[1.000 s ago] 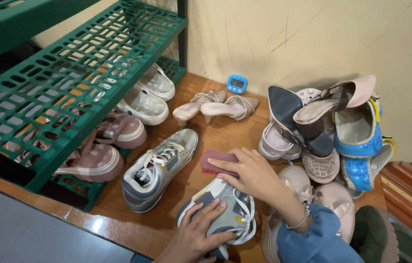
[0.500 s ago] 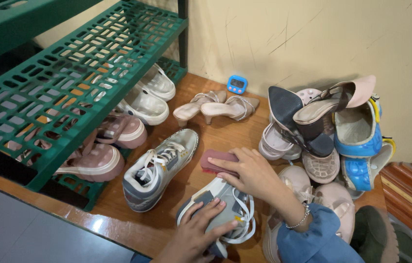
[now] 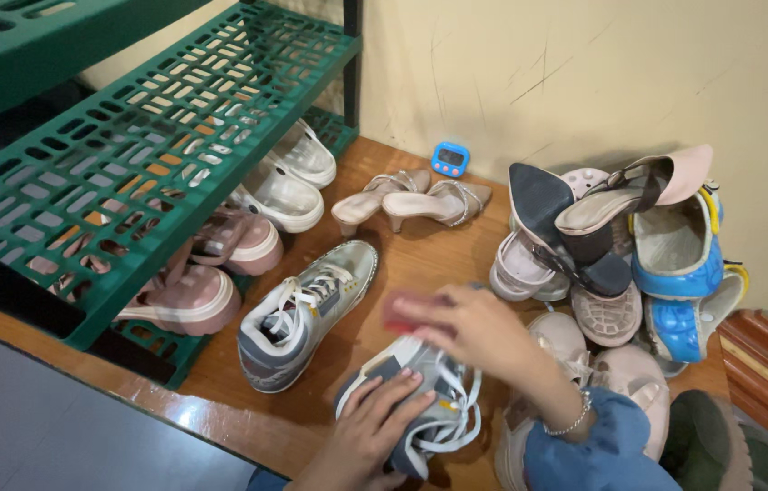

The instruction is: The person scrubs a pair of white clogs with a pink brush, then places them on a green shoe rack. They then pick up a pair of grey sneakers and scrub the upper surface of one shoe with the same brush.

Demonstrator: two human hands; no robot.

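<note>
My left hand point(image 3: 368, 433) presses down on a grey and white sneaker point(image 3: 438, 395) with loose white laces at the bottom middle. My right hand point(image 3: 468, 329) grips a dark pink brush point(image 3: 404, 312) and holds it just over the sneaker's toe end; both are motion-blurred. The matching sneaker point(image 3: 304, 310) lies to the left on the wooden floor point(image 3: 420, 255).
A green plastic shoe rack point(image 3: 129, 164) fills the left, with white clogs point(image 3: 282, 186) and pink sandals point(image 3: 211, 282) under it. Beige heels point(image 3: 413, 201) and a small blue timer point(image 3: 449, 159) sit by the yellow wall. A heap of shoes point(image 3: 620, 245) lies at right.
My right hand and the brush have gone blurry and shifted a little over the sneaker's toe. The whole view has drifted slightly. My left hand stays on the sneaker.
</note>
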